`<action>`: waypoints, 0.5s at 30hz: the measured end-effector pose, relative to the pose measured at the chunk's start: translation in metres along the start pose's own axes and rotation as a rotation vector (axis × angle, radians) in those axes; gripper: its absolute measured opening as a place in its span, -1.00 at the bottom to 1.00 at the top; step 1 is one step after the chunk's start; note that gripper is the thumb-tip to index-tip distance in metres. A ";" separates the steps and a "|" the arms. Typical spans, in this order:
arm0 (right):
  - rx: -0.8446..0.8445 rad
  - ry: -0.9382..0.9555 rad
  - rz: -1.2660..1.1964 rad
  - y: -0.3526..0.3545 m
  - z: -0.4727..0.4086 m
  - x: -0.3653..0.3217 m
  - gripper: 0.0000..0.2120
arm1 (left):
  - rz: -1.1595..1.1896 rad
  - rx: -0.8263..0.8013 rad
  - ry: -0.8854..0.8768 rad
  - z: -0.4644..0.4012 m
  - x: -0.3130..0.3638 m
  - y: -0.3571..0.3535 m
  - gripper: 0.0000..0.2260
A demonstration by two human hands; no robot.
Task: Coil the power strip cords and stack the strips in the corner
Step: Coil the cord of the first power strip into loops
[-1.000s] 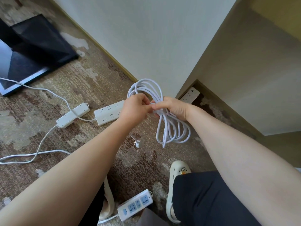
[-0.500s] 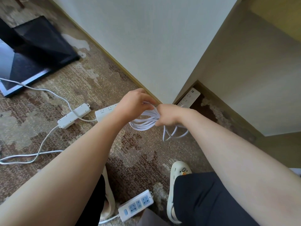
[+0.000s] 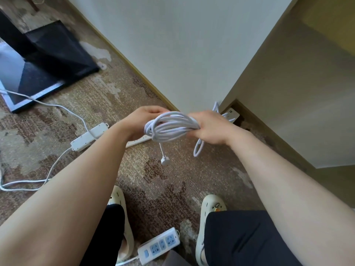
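Nearest to me, a white power strip with blue sockets point(image 3: 159, 245) lies on the patterned carpet point(image 3: 172, 179) between my two cream clogs: the left clog point(image 3: 123, 223) and the right clog point(image 3: 208, 210), which carries a small charm. Both sit where they did a second ago.

Mid-field: my right hand point(image 3: 208, 129) is curled round one end of the coiled white cord point(image 3: 171, 125), gripping the bundle. A second ago that bundle hung as upright loops from this hand; now it lies nearly level between my hands, drawn into a tight flattened coil. My left hand point(image 3: 142, 121) has its fingers bent over the far side of the coil's left end; whether they pinch the cord or only rest on it I cannot tell. The plug point(image 3: 164, 161) dangles below the coil, clear of the carpet, and a short loop point(image 3: 198, 150) hangs under my right hand.

Behind my left wrist a white strip point(image 3: 137, 140) lies on the carpet, now mostly hidden. Left of it a second white strip point(image 3: 89, 136) lies with a loose cord point(image 3: 57, 107) trailing across it, unchanged.

Farthest, another strip point(image 3: 231, 114) leans in the corner point(image 3: 223, 106) where the white wall meets the beige panel, partly hidden by my right hand. A black stand base point(image 3: 48, 60) sits far left.
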State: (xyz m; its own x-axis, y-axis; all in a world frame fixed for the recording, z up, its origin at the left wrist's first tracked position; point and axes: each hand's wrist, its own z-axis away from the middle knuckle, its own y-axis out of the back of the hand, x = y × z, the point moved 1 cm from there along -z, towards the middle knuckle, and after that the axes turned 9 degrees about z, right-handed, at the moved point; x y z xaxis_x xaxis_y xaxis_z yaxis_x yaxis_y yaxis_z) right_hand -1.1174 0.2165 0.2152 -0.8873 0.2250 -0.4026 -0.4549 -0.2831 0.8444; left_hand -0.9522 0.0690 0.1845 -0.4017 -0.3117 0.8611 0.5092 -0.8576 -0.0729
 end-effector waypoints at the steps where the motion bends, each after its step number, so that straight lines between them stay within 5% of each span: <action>1: 0.035 -0.012 -0.094 0.004 0.002 0.001 -0.86 | 0.081 0.001 -0.003 0.000 -0.007 0.000 -0.82; 4: 0.127 -0.064 -0.458 0.010 0.000 0.004 -0.73 | 0.421 0.021 0.033 -0.003 -0.026 -0.010 -0.84; 6: 0.209 -0.115 -0.493 0.009 -0.006 0.010 -0.70 | 0.432 0.084 0.049 -0.006 -0.034 -0.021 -0.84; 11: 0.293 -0.286 -0.473 -0.004 -0.011 0.031 -0.67 | -0.317 0.136 -0.051 -0.001 -0.037 -0.049 -0.81; 15: 0.176 -0.335 -0.116 -0.012 -0.012 0.043 -0.67 | -0.850 -0.012 -0.172 0.004 -0.014 -0.061 -0.85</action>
State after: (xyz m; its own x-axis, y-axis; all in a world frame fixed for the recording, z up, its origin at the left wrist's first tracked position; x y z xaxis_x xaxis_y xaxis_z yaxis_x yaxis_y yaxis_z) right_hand -1.1511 0.2184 0.1840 -0.7436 0.5465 -0.3852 -0.5047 -0.0808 0.8595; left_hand -0.9751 0.1276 0.1786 -0.5209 0.5021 0.6904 0.0803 -0.7764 0.6252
